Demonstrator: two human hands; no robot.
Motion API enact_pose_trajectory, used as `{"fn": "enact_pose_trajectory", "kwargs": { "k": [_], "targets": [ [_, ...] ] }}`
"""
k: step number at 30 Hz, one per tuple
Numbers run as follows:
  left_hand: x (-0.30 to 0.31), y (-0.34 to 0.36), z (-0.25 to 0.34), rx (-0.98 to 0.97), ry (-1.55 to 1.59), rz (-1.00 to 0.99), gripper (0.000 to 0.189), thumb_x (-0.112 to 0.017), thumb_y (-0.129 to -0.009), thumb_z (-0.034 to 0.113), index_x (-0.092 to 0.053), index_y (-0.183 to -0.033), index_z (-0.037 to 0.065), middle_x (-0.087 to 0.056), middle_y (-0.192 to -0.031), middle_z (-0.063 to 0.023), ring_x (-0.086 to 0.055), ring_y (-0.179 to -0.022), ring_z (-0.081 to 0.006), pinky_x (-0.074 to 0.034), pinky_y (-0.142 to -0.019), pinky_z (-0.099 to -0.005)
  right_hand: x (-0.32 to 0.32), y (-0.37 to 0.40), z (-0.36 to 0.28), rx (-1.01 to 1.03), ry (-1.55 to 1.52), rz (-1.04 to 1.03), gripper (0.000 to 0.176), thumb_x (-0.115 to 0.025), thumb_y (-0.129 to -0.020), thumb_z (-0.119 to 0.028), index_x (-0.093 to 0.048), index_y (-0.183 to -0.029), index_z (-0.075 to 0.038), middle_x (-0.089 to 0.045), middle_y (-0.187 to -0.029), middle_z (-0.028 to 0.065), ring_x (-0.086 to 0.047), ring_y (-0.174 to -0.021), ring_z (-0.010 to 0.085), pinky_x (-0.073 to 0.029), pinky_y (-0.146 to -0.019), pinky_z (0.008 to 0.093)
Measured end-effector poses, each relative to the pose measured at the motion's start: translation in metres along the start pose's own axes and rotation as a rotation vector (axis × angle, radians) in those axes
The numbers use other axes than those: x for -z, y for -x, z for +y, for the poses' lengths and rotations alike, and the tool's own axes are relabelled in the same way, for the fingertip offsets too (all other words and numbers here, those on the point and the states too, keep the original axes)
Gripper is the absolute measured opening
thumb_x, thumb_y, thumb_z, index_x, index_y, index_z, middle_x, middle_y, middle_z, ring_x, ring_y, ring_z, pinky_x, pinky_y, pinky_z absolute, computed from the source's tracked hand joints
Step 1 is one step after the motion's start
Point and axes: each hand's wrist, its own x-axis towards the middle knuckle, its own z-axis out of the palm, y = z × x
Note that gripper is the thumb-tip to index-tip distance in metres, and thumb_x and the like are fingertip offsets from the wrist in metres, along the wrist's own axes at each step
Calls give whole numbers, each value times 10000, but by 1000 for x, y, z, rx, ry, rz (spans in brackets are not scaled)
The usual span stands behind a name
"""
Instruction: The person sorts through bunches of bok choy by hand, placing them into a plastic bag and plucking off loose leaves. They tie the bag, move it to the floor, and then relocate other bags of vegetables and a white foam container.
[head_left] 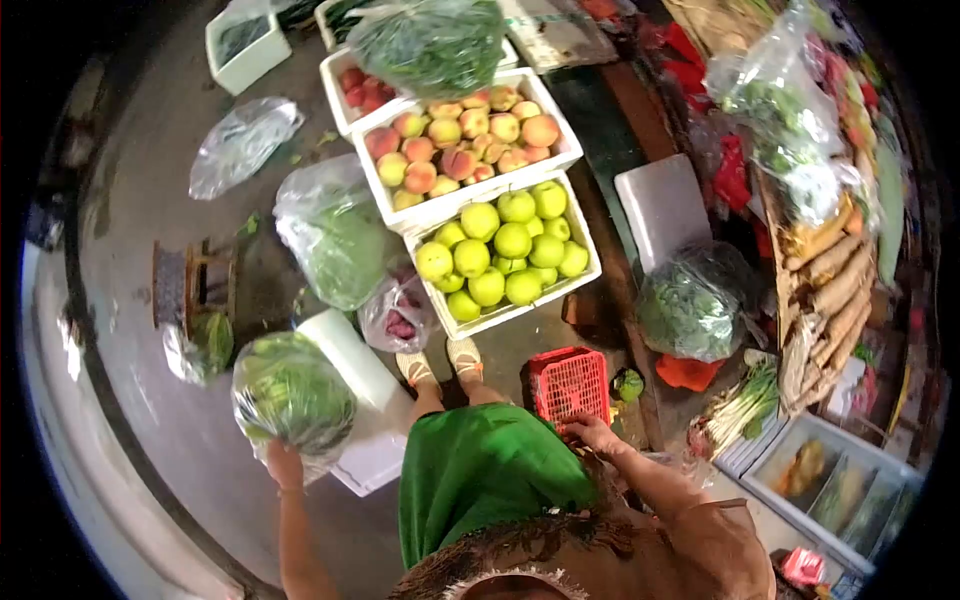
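Observation:
My left hand (285,464) is closed on the gathered lower end of a clear plastic bag of leafy greens (295,395). This bag rests over the edge of a white foam box (365,375). On the other side, my right hand (592,436) has its fingers curled at the near rim of a red plastic basket (570,383). Part of those fingers is hidden against the rim. The basket's slatted side faces up, and its contents cannot be made out.
Ahead stand foam boxes of green apples (512,240) and peaches (460,145). A large bag of greens (335,235) lies at their left. To the right are bagged greens (695,305), spring onions (740,410), long brown roots (838,280) and a divided grey bin (820,485). A low stool (195,285) stands left.

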Motion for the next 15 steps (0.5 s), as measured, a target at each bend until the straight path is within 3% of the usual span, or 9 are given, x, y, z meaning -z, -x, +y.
{"fn": "enact_pose_trajectory", "kwargs": {
  "k": [2, 4, 5, 8, 9, 11, 13, 15],
  "targets": [
    [-11, -5, -13, -73, 20, 118, 209, -606, -783, 153, -576, -931, 9, -586, -897, -200, -562, -815, -393, -454, -743, -463, -11, 2, -14, -79, -175, 35, 350, -571, -921, -150, -542, -1234, 5, -659, -975, 112, -641, -855, 193, -525, -761, 328],
    [-13, -12, -26, 312, 448, -48, 137, -604, -769, 104, -536, -831, 3, -551, -776, -147, -543, -677, -331, -450, -643, -424, -16, 1, -13, 9, -106, 42, 346, -577, -917, -145, -548, -1230, 0, -660, -959, 104, -639, -841, 186, -526, -748, 322],
    [-3, -16, -19, 305, 450, -46, 137, -604, -769, 104, -536, -831, 3, -551, -776, -147, -543, -677, -331, -450, -643, -424, -20, -5, -4, 88, -29, 35, 343, -583, -912, -140, -554, -1227, -6, -660, -943, 97, -637, -827, 180, -527, -735, 316],
    [23, -22, 2, 297, 463, -29, 179, -649, -713, 59, -477, -746, 20, -443, -645, -54, -438, -605, -186, -414, -560, -374, -38, -6, -11, 28, -84, 62, 334, -607, -897, -156, -575, -1200, -20, -649, -882, 66, -613, -748, 148, -507, -657, 296],
    [-2, -26, -35, 295, 471, -119, 202, -658, -696, 67, -467, -731, 11, -448, -654, -65, -412, -599, -192, -408, -560, -378, -42, 2, -19, -30, -74, 67, 330, -614, -892, -166, -582, -1187, -21, -644, -864, 57, -604, -722, 139, -498, -631, 292],
    [5, -24, -28, 235, 470, -219, 195, -661, -684, 71, -490, -737, -7, -468, -644, -74, -431, -594, -204, -402, -558, -382, -55, 30, -59, -52, -226, 98, 306, -621, -887, -177, -603, -1151, -24, -638, -845, 52, -590, -693, 126, -479, -598, 284],
    [14, -27, -19, 77, 321, -347, 191, -663, -699, 87, -564, -814, -30, -570, -700, -107, -519, -645, -222, -424, -590, -382, -61, 32, -62, -35, -107, 162, 288, -617, -890, -190, -619, -1127, -27, -647, -863, 52, -598, -725, 136, -488, -640, 285],
    [22, -29, -7, -58, 471, -375, 235, -654, -719, 88, -613, -910, -43, -645, -785, -150, -595, -733, -214, -457, -637, -356, -60, 28, -66, 66, -39, 186, 293, -616, -886, -207, -627, -1120, -32, -661, -884, 76, -610, -785, 155, -493, -707, 294]
  ]
}}
